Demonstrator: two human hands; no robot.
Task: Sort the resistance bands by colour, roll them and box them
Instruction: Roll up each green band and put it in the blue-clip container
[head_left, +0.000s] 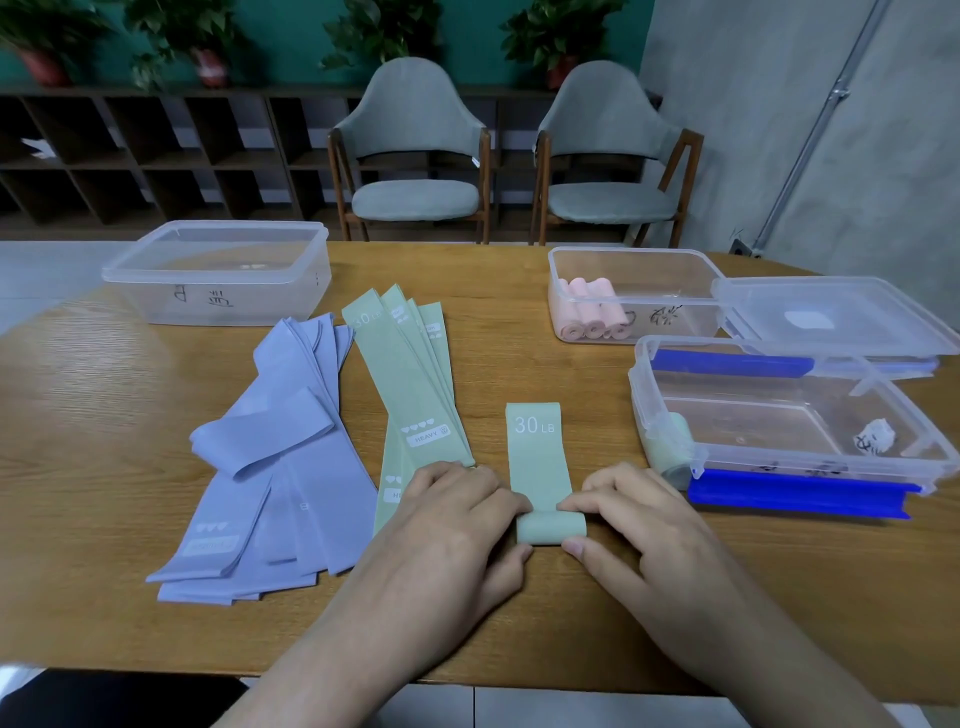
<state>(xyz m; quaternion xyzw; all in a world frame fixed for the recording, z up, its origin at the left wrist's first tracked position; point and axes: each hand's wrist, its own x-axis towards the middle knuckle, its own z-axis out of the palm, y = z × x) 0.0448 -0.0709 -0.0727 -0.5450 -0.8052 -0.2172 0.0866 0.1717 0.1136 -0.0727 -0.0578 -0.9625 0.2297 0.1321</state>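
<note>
A green "30 LB" band (537, 457) lies flat on the wooden table (104, 415), its near end rolled into a short roll. My left hand (462, 514) and my right hand (623, 514) pinch that roll from either side, thumbs at its front. Several flat green bands (410, 379) lie fanned to the left of it, and a pile of purple bands (280, 467) lies further left. One rolled green band (670, 449) sits in the clear box with blue clips (795, 499). Rolled pink bands (589, 312) fill the left end of the back right box (634, 254).
An empty clear box (218, 270) with handwriting stands at the back left. A loose clear lid (831, 317) leans beside the pink box. Two grey chairs (415, 156) stand behind the table. The near table edge runs just under my forearms.
</note>
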